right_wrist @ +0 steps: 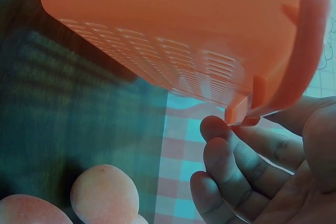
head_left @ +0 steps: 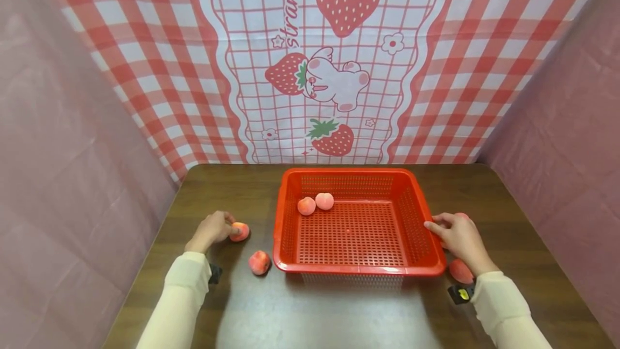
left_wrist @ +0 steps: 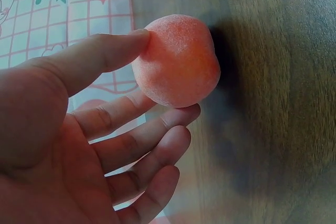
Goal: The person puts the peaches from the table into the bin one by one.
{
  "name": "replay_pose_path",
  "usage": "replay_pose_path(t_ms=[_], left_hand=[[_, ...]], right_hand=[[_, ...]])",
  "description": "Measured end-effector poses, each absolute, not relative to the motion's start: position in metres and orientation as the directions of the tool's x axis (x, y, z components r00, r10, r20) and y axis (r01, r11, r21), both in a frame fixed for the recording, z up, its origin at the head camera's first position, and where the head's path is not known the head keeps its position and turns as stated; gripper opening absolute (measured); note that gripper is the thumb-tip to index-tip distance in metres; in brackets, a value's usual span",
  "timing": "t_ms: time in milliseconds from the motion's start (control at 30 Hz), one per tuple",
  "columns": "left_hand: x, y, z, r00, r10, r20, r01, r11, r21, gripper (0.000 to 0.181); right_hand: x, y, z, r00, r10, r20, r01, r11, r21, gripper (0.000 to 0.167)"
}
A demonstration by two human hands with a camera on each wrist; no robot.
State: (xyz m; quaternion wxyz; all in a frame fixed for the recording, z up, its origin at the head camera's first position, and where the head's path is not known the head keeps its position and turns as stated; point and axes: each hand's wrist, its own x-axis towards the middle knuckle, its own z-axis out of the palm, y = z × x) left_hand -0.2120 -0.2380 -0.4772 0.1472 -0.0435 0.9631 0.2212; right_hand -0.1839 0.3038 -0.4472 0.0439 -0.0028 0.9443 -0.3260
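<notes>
My left hand (head_left: 215, 229) pinches a peach (left_wrist: 176, 61) between thumb and fingertips, at the table's left side. Another peach (head_left: 259, 262) lies between that hand and the red plastic basket (head_left: 359, 270). Inside the basket, two peaches (head_left: 307, 206) sit side by side at the back left. My right hand (head_left: 460, 237) holds the basket's right rim, thumb over the top and fingers under the edge, as the right wrist view shows. Beside and below this hand lie a few peaches (right_wrist: 105, 195), one of them (head_left: 461, 271) near the wrist; the hand partly hides others.
The brown wooden table (head_left: 203, 193) has its back edge against a strawberry-print cloth (head_left: 334, 139). Pink curtains (head_left: 557, 139) hang on both sides. A dark wrist camera (head_left: 460, 294) sits under the right wrist.
</notes>
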Motion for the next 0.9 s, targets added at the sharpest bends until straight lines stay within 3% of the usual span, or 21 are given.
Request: replay_pose_path(t_ms=[900], left_hand=[[-0.214,-0.237,-0.469,-0.978,-0.073,-0.195,-0.159,0.867,0.472,0.041]], right_hand=[[-0.184,0.303,-0.447,-0.994,-0.026,-0.111,0.050,0.774,-0.632,0.044]])
